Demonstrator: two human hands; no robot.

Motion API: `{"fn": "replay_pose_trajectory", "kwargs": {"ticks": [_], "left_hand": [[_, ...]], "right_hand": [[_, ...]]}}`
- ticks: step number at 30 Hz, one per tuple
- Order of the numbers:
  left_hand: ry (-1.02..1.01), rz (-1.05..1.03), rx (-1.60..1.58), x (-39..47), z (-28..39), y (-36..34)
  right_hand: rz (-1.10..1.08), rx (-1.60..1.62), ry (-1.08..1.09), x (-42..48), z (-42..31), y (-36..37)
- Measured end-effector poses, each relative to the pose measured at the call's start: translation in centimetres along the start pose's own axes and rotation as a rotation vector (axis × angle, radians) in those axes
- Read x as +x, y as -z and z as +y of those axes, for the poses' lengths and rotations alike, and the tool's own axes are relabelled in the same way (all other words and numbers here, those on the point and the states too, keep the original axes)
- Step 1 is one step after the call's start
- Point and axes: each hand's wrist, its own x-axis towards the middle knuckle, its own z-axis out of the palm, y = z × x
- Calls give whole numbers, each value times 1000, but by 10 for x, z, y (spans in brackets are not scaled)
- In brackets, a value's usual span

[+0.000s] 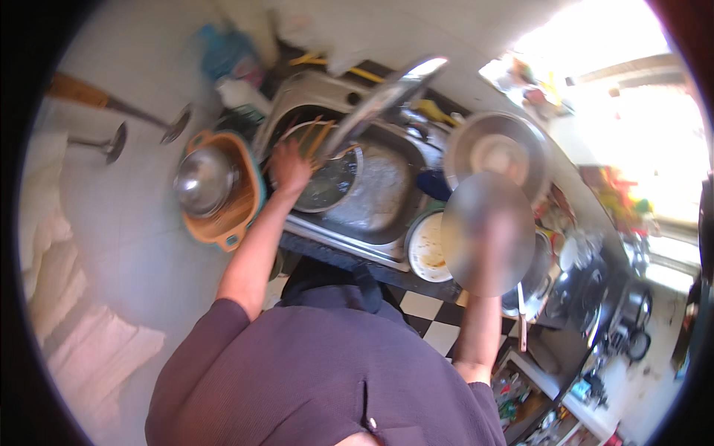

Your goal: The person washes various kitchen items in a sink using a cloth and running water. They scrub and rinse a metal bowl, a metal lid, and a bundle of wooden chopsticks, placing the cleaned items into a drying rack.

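My left hand [291, 167] is over the left rim of a round metal pot [334, 192] in the steel sink [410, 223]. The pot holds cloudy water. Several wooden sticks or utensil handles [319, 139] lean out of it beside my fingers. Motion blur hides whether my fingers grip any of them. The metal tap [385, 103] reaches over the pot. My right hand [496, 223] is stretched out to the right of the sink, hidden by a blurred oval patch. Nearest to it are a white soiled dish [430, 248] and a large steel basin [457, 145].
An orange drainer basket [245, 223] with an upturned metal bowl [205, 181] is left of the sink. Ladles [177, 125] hang on the wall. A knife [522, 318] sticks out over the counter edge at right, near dark pans [580, 290]. Behind the sink is a blue bottle [226, 50].
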Motion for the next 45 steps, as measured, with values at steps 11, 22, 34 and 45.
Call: {"fn": "replay_pose_trajectory", "kwargs": {"ticks": [11,22,34,45], "left_hand": [[-5,-103,239,-11,3,1],[102,-133,240,-10,2,-34],[32,-195,-250,-11,-26,-67],[720,-534,-1119,-44,-9,-17]], "right_hand": [[95,1482,-1589,-7,140,-106],[-76,1132,-851,-49,16,-132],[-675,132,78,3,-49,-393],[-1111,-411,344,-1,-24,-294]]}}
